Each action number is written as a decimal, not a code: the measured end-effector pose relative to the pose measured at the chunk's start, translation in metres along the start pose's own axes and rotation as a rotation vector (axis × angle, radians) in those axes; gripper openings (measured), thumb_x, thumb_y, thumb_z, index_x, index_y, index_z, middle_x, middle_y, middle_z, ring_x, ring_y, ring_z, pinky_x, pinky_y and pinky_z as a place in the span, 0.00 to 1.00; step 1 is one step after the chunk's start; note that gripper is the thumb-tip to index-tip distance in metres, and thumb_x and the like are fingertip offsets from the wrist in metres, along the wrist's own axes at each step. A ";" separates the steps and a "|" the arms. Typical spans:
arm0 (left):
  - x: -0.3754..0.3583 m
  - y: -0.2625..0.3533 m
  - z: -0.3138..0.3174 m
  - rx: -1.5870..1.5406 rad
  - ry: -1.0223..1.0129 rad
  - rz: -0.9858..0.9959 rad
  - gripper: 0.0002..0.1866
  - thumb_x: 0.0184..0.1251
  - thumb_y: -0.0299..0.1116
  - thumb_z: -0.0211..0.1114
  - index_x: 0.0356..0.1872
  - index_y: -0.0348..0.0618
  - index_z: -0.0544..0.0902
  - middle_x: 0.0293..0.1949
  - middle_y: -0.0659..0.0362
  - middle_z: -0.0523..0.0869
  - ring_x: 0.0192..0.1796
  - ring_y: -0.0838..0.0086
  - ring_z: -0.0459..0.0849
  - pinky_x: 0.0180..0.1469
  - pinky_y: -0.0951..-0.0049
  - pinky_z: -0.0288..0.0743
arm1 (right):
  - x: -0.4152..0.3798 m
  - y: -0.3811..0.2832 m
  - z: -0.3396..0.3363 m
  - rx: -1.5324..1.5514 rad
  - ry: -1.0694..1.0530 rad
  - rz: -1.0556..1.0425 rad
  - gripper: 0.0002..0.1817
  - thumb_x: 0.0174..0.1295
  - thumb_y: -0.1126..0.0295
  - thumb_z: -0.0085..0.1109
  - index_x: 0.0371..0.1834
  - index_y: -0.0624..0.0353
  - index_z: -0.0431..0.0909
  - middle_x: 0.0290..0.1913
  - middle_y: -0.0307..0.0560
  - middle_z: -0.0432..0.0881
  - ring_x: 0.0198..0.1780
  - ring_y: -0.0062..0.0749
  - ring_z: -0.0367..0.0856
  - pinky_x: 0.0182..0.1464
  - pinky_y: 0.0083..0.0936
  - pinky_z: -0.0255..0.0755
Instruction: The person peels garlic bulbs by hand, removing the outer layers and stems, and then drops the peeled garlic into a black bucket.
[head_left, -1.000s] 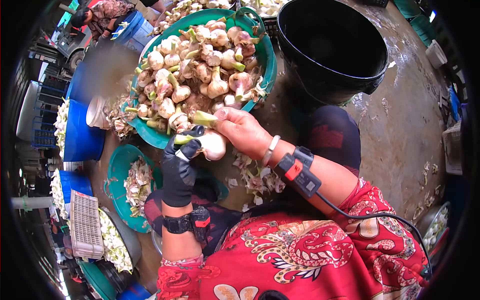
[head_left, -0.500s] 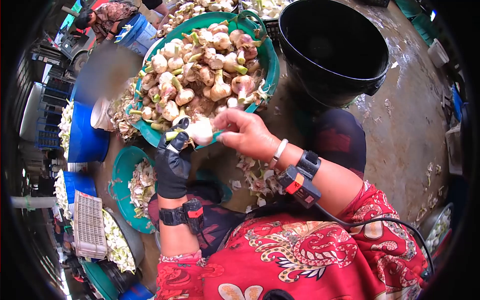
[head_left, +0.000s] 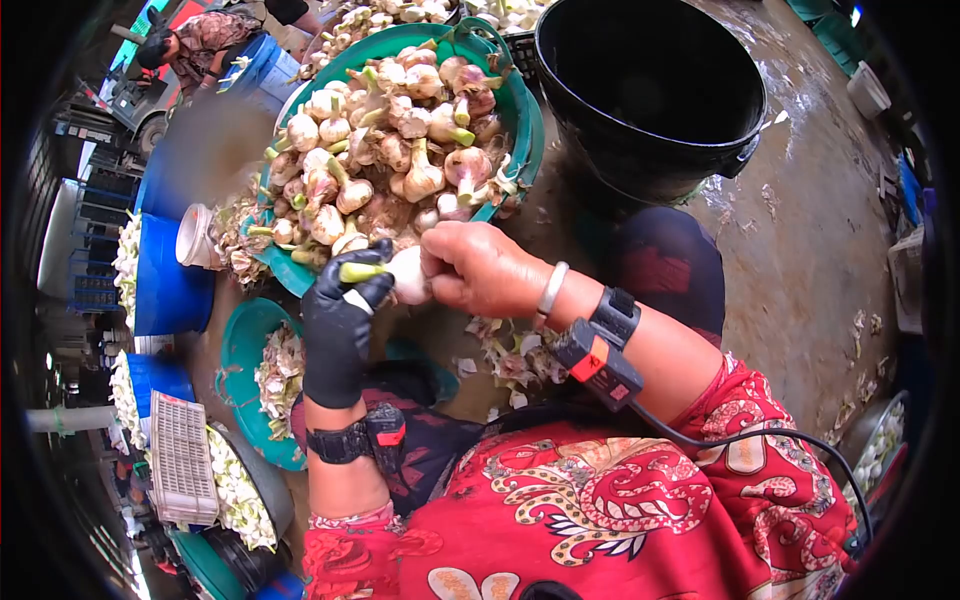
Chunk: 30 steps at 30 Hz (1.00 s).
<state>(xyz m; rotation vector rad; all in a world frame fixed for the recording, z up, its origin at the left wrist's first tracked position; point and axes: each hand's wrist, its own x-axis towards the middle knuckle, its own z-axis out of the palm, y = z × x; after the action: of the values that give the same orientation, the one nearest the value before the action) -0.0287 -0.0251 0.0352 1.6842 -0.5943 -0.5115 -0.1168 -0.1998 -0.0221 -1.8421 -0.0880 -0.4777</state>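
My left hand point(head_left: 343, 315), in a black glove, is closed around the green stem of a garlic bulb point(head_left: 408, 277). The bulb is pale and smooth, partly hidden by my fingers. From the right, the bare fingers of my right hand point(head_left: 485, 268) are curled against the bulb's side, thumb and forefinger pinched on it. Both hands are at the near edge of a green basin point(head_left: 533, 150) heaped with garlic bulbs point(head_left: 420, 178) that still have brown outer skins and short stems.
A large black bucket point(head_left: 650, 110) stands right of the basin. Another green basin point(head_left: 235, 350) holds peeled skins at left, near a grey crate point(head_left: 183, 455) and blue tubs point(head_left: 175, 275) of garlic. Skins point(head_left: 515, 355) litter the floor. A person point(head_left: 205, 45) works at the far left.
My right hand has moved in from beside the bulb and its fingers have closed onto it. The view has shifted slightly.
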 end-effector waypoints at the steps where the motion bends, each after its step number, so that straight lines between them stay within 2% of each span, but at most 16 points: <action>1: 0.005 -0.014 -0.012 -0.169 0.056 0.019 0.11 0.65 0.25 0.60 0.48 0.34 0.79 0.50 0.53 0.83 0.52 0.71 0.81 0.56 0.71 0.74 | -0.003 -0.003 0.003 -0.076 -0.014 -0.077 0.05 0.42 0.74 0.60 0.24 0.60 0.76 0.28 0.54 0.79 0.32 0.53 0.79 0.35 0.39 0.73; 2: 0.009 -0.019 -0.019 -0.460 0.098 -0.053 0.14 0.70 0.31 0.57 0.52 0.36 0.77 0.53 0.51 0.80 0.54 0.69 0.80 0.56 0.66 0.76 | -0.010 0.000 0.009 -0.093 -0.063 -0.133 0.06 0.42 0.77 0.58 0.23 0.60 0.71 0.24 0.52 0.73 0.30 0.50 0.77 0.32 0.36 0.71; 5: 0.018 -0.046 -0.051 -0.917 0.036 -0.174 0.23 0.72 0.42 0.56 0.61 0.40 0.72 0.59 0.52 0.78 0.58 0.62 0.78 0.57 0.58 0.75 | -0.022 0.004 0.017 -0.312 -0.252 0.084 0.08 0.39 0.73 0.61 0.23 0.60 0.73 0.27 0.53 0.77 0.33 0.51 0.79 0.35 0.39 0.73; 6: 0.020 -0.052 -0.054 -0.915 0.036 -0.166 0.23 0.72 0.42 0.56 0.61 0.40 0.72 0.59 0.52 0.78 0.58 0.62 0.78 0.57 0.58 0.75 | -0.020 0.003 0.014 -0.313 -0.252 0.076 0.08 0.39 0.73 0.61 0.23 0.60 0.73 0.27 0.53 0.77 0.33 0.51 0.79 0.35 0.39 0.73; 8: 0.027 -0.054 -0.050 -0.853 0.080 -0.258 0.23 0.71 0.43 0.56 0.61 0.42 0.72 0.59 0.53 0.78 0.58 0.62 0.78 0.56 0.58 0.76 | -0.018 0.000 0.007 -0.308 -0.490 0.327 0.07 0.41 0.72 0.62 0.25 0.59 0.77 0.30 0.53 0.80 0.35 0.51 0.80 0.36 0.37 0.74; 11: 0.055 -0.020 -0.036 -0.893 -0.027 -0.118 0.23 0.71 0.43 0.56 0.61 0.39 0.71 0.59 0.50 0.77 0.60 0.61 0.77 0.60 0.57 0.75 | -0.024 0.012 0.021 -0.303 -0.673 0.253 0.10 0.43 0.71 0.58 0.30 0.58 0.83 0.33 0.53 0.83 0.40 0.52 0.81 0.42 0.38 0.76; 13: 0.060 0.052 -0.004 -0.983 -0.218 0.006 0.24 0.72 0.42 0.55 0.60 0.35 0.71 0.58 0.46 0.77 0.61 0.60 0.76 0.65 0.57 0.71 | -0.027 0.015 0.023 -0.219 -0.592 0.230 0.11 0.44 0.70 0.59 0.32 0.58 0.83 0.34 0.53 0.83 0.39 0.52 0.81 0.42 0.38 0.76; 14: 0.069 0.065 -0.006 -1.032 -0.281 -0.065 0.25 0.72 0.41 0.55 0.61 0.33 0.69 0.59 0.42 0.75 0.64 0.57 0.73 0.68 0.58 0.68 | -0.018 0.005 0.014 -0.220 -0.546 0.289 0.11 0.46 0.71 0.61 0.35 0.59 0.81 0.33 0.51 0.83 0.36 0.45 0.81 0.40 0.33 0.75; 15: 0.066 0.072 0.005 -0.607 -0.226 0.112 0.25 0.70 0.35 0.58 0.64 0.34 0.67 0.53 0.46 0.79 0.58 0.63 0.78 0.64 0.64 0.72 | -0.009 -0.001 0.007 -0.226 -0.498 0.340 0.13 0.47 0.73 0.64 0.38 0.59 0.79 0.32 0.48 0.82 0.34 0.37 0.82 0.39 0.29 0.75; 17: 0.066 0.018 0.003 0.096 -0.082 0.098 0.29 0.65 0.27 0.62 0.67 0.35 0.64 0.48 0.54 0.78 0.49 0.73 0.79 0.55 0.73 0.75 | -0.004 0.012 -0.002 0.267 -0.020 0.384 0.19 0.51 0.76 0.65 0.48 0.59 0.76 0.36 0.41 0.80 0.39 0.26 0.79 0.43 0.24 0.74; 19: 0.044 0.004 0.014 0.207 -0.124 -0.006 0.45 0.51 0.31 0.74 0.70 0.36 0.60 0.45 0.60 0.73 0.45 0.77 0.74 0.49 0.76 0.73 | -0.001 -0.003 -0.010 0.514 0.018 0.306 0.24 0.52 0.78 0.66 0.54 0.58 0.73 0.40 0.39 0.76 0.43 0.20 0.76 0.46 0.21 0.73; 21: 0.037 -0.009 0.020 0.334 -0.185 0.069 0.48 0.48 0.32 0.75 0.71 0.37 0.58 0.43 0.60 0.73 0.45 0.77 0.73 0.49 0.76 0.73 | -0.003 -0.014 -0.015 0.703 -0.086 0.412 0.20 0.58 0.73 0.64 0.54 0.57 0.73 0.42 0.41 0.78 0.43 0.21 0.79 0.44 0.18 0.75; 22: 0.031 -0.002 0.022 0.442 -0.212 0.072 0.48 0.48 0.35 0.74 0.71 0.37 0.57 0.45 0.55 0.75 0.46 0.71 0.75 0.51 0.72 0.73 | -0.002 -0.009 -0.014 0.835 -0.141 0.510 0.18 0.59 0.71 0.64 0.53 0.57 0.74 0.40 0.41 0.80 0.39 0.23 0.81 0.41 0.19 0.76; 24: 0.031 -0.010 0.020 0.547 -0.188 0.189 0.48 0.50 0.35 0.73 0.72 0.40 0.55 0.44 0.57 0.75 0.44 0.73 0.74 0.47 0.73 0.73 | 0.001 -0.008 -0.012 1.008 -0.188 0.711 0.13 0.62 0.66 0.62 0.47 0.55 0.76 0.35 0.40 0.83 0.29 0.27 0.84 0.31 0.22 0.79; 26: 0.032 -0.012 0.019 0.672 -0.151 0.348 0.47 0.52 0.35 0.71 0.73 0.44 0.55 0.40 0.58 0.75 0.41 0.72 0.74 0.44 0.72 0.73 | 0.000 -0.005 -0.007 1.098 -0.215 0.727 0.11 0.62 0.65 0.62 0.44 0.55 0.76 0.35 0.40 0.83 0.29 0.27 0.84 0.31 0.22 0.79; 30: 0.028 -0.009 0.022 0.765 -0.140 0.376 0.47 0.51 0.35 0.71 0.73 0.44 0.56 0.39 0.58 0.76 0.41 0.72 0.74 0.44 0.71 0.73 | -0.003 -0.002 0.003 1.213 -0.206 0.768 0.07 0.61 0.69 0.62 0.39 0.56 0.77 0.33 0.40 0.83 0.30 0.28 0.85 0.32 0.22 0.79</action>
<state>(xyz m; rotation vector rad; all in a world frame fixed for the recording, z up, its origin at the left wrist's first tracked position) -0.0201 -0.0584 0.0215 2.1793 -1.2951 -0.1211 -0.1195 -0.1958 -0.0221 -0.6139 0.1649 0.2977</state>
